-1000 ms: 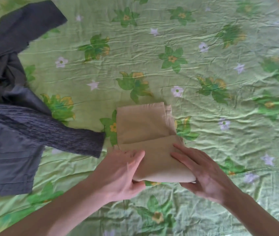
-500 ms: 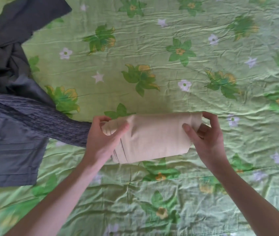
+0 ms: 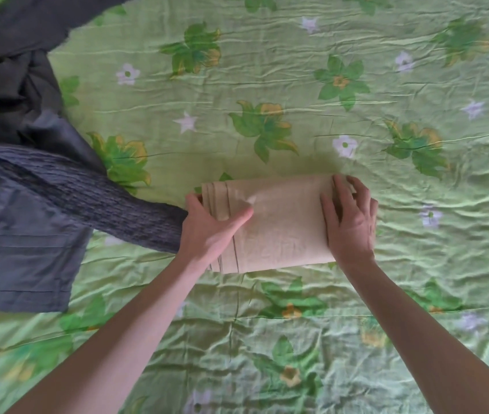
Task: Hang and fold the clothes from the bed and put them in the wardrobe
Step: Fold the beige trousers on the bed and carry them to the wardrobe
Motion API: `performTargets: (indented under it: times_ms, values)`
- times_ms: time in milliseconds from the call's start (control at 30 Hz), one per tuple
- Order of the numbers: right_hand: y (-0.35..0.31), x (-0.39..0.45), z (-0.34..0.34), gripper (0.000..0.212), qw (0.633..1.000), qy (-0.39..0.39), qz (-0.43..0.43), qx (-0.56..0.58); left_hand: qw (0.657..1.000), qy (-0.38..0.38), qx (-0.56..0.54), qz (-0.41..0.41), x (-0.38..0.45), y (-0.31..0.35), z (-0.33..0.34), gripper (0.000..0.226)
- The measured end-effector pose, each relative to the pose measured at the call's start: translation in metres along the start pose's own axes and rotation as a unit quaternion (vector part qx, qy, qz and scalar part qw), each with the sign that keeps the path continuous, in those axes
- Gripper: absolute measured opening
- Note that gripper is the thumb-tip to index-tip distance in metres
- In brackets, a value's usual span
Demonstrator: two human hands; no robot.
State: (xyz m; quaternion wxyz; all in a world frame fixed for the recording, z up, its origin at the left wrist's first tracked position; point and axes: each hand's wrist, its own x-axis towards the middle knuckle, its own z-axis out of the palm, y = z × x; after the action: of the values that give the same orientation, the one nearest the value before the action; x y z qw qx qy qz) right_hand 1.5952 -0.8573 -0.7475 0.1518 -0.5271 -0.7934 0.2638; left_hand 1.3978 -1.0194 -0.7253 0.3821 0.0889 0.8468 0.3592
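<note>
Head view shows us at the bed (image 3: 356, 70), with the tan cloth (image 3: 279, 225) lying as a thick folded bundle on the green flowered sheet between our two hands. A second ago it was only half folded, its far flap still flat on the sheet while we worked the near end; now the bundle has been rolled over on itself and turned, so its stacked edges face left. Our left hand (image 3: 210, 231) grips that layered end, thumb across the top and fingers curled under and out of sight. Our right hand (image 3: 350, 222) lies on the other end with fingers spread and bent over the far edge, pressing it down more than pinching.

We judge that the folding of this piece is as good as done, and what it calls for next is a lift and a walk to the wardrobe, which is not in view. To the left, a dark heap of clothes (image 3: 13, 204) waits unfolded, and the cuff of a knitted sleeve (image 3: 103, 204) reaches right up to our left hand, perhaps touching it.
</note>
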Motion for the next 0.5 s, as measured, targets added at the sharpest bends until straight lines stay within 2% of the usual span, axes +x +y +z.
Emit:
performTargets:
  times_ms: [67, 133, 200, 267, 333, 500]
  values:
    - [-0.001, 0.004, 0.000, 0.049, 1.000, -0.028, 0.003, 0.000, 0.998, 0.010, -0.046, -0.049, 0.001, 0.000, 0.000, 0.085]
    - [-0.003, 0.007, -0.003, 0.050, 0.996, -0.066, 0.035, 0.047, 0.990, -0.024, -0.109, -0.083, 0.001, -0.002, -0.003, 0.072]
    - [-0.007, 0.009, -0.007, 0.050, 0.981, -0.104, 0.111, 0.123, 0.978, -0.074, -0.161, -0.107, 0.000, -0.002, -0.005, 0.083]
    - [-0.009, 0.007, -0.009, 0.047, 0.950, -0.115, 0.186, 0.222, 0.972, -0.093, -0.187, -0.105, -0.002, -0.003, -0.003, 0.086]
    - [-0.012, 0.005, -0.012, 0.043, 0.920, -0.113, 0.231, 0.295, 0.970, -0.103, -0.204, -0.086, -0.006, -0.004, -0.002, 0.073]
    - [-0.020, 0.011, -0.026, 0.050, 0.892, -0.153, 0.258, 0.337, 0.959, -0.120, -0.251, -0.054, -0.017, -0.003, -0.005, 0.060]
